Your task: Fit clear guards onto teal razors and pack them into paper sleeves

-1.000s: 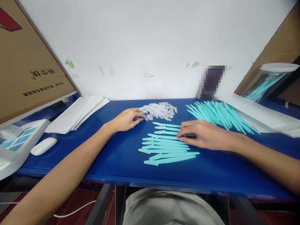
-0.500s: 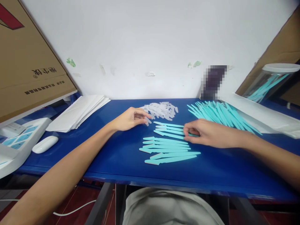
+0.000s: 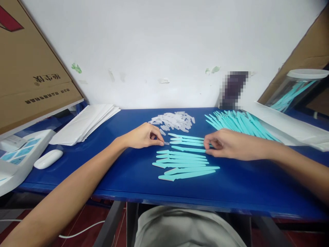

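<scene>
Between the thumb and fingers of my left hand [image 3: 147, 136] is a small clear blade cap [image 3: 167, 143], pointing right. My right hand [image 3: 218, 144] pinches the handle end of a turquoise eyebrow razor [image 3: 189, 149]. The razor's blade end points left, a short gap from the cap. More turquoise razors [image 3: 183, 156] lie in a loose column below, and a few more [image 3: 186, 138] lie just above the held one. A pile of translucent caps [image 3: 174, 120] sits behind my left hand. Behind my right hand is a heap of turquoise razors [image 3: 239, 123].
White envelopes [image 3: 84, 123] are stacked at the left on the blue table [image 3: 123, 178], near a white oval case [image 3: 48, 159] and a white tray [image 3: 28, 161]. A clear jar [image 3: 295, 89] with turquoise razors stands far right. A cardboard box [image 3: 33, 68] rises at left.
My left hand has moved from the edge of the cap pile down and right, carrying a cap. The razor in my right hand has shifted slightly right and down.
</scene>
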### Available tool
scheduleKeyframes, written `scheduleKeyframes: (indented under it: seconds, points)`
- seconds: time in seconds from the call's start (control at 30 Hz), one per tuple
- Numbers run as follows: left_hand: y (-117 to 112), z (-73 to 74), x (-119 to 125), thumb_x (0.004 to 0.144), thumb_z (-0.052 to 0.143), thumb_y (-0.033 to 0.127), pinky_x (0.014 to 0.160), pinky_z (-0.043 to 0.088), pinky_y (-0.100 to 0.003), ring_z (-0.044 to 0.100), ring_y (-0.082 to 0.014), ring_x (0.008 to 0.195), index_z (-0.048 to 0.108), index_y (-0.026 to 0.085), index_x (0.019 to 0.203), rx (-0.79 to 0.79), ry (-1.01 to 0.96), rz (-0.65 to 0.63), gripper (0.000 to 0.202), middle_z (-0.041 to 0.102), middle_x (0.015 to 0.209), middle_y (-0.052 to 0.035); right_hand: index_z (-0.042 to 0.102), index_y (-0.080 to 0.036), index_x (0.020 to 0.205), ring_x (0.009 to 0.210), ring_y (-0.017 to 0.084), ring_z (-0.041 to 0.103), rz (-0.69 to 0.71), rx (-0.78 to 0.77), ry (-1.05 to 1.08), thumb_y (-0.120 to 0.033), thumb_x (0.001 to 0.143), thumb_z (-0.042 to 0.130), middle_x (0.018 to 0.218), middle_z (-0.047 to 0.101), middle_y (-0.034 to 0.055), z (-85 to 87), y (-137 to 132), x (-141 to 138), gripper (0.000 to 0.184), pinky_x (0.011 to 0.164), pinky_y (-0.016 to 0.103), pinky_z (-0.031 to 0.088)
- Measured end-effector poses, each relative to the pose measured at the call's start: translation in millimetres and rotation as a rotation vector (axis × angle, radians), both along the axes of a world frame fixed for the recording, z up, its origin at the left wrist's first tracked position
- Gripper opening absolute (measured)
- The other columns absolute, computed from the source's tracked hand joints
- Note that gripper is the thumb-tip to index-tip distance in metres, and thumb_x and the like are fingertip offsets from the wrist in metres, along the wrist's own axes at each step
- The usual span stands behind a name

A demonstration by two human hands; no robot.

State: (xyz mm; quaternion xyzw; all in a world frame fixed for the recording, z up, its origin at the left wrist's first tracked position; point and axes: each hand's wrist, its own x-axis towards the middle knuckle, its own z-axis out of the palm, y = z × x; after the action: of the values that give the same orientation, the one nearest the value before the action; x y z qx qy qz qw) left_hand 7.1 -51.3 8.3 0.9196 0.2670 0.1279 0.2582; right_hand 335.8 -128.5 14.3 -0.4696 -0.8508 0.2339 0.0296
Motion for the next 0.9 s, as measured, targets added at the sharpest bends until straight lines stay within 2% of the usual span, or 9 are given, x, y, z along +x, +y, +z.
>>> scheduleKeyframes:
  seconds: [0.13, 0.2, 0.33, 0.5, 0.9]
  points:
    - [-0.8, -1.5, 0.8, 0.088, 0.074, 0.033, 0.060, 0.045, -0.025, 0.059, -0.0130, 0.067, 0.082, 0.021, 0.089, -0.023, -0.015, -0.010, 0.015, 0.075, 0.083, -0.0044, 0.067, -0.021, 0.086, 0.061, 0.013, 0.053, 0.077, 0.207, 0.052, -0.031, 0.088, 0.060, 0.081, 0.065, 0.0021, 2.1, -0.2, 0.2, 0.012, 0.057, 0.026, 0.040]
    - [-0.4, -2.2, 0.5, 0.088, 0.073, 0.032, 0.062, 0.046, -0.025, 0.060, -0.0133, 0.069, 0.082, 0.021, 0.089, 0.001, -0.015, -0.016, 0.014, 0.075, 0.085, -0.0044, 0.066, -0.021, 0.087, 0.060, 0.013, 0.054, 0.074, 0.285, 0.091, -0.031, 0.089, 0.059, 0.081, 0.067, 0.0024, 5.1, -1.0, -1.2, 0.013, 0.058, 0.027, 0.040]
    - [0.5, -3.0, -0.3, 0.088, 0.073, 0.032, 0.061, 0.046, -0.025, 0.059, -0.0132, 0.067, 0.082, 0.021, 0.090, -0.009, -0.019, -0.004, 0.014, 0.076, 0.087, -0.0050, 0.064, -0.021, 0.090, 0.046, 0.010, 0.047, 0.033, 0.237, 0.105, -0.037, 0.095, 0.054, 0.063, 0.063, -0.0032, 8.7, -2.2, -1.2, 0.019, 0.052, 0.025, 0.037]
    - [1.3, -3.5, -0.3, 0.087, 0.076, 0.036, 0.060, 0.046, -0.026, 0.060, -0.0137, 0.067, 0.082, 0.021, 0.085, -0.047, -0.049, 0.006, 0.017, 0.076, 0.083, -0.0054, 0.068, -0.021, 0.097, 0.050, 0.011, 0.055, 0.068, 0.180, 0.097, -0.040, 0.097, 0.053, 0.072, 0.070, -0.0004, 5.7, -0.3, 2.3, 0.024, 0.053, 0.024, 0.041]
    - [5.3, -5.3, -2.3, 0.086, 0.076, 0.038, 0.061, 0.045, -0.026, 0.059, -0.0139, 0.067, 0.083, 0.021, 0.086, -0.077, -0.046, -0.011, 0.019, 0.075, 0.081, -0.0055, 0.071, -0.021, 0.094, 0.048, 0.010, 0.051, 0.067, 0.202, 0.099, -0.039, 0.095, 0.055, 0.069, 0.068, -0.0004, 4.5, -1.0, 0.7, 0.024, 0.050, 0.024, 0.039]
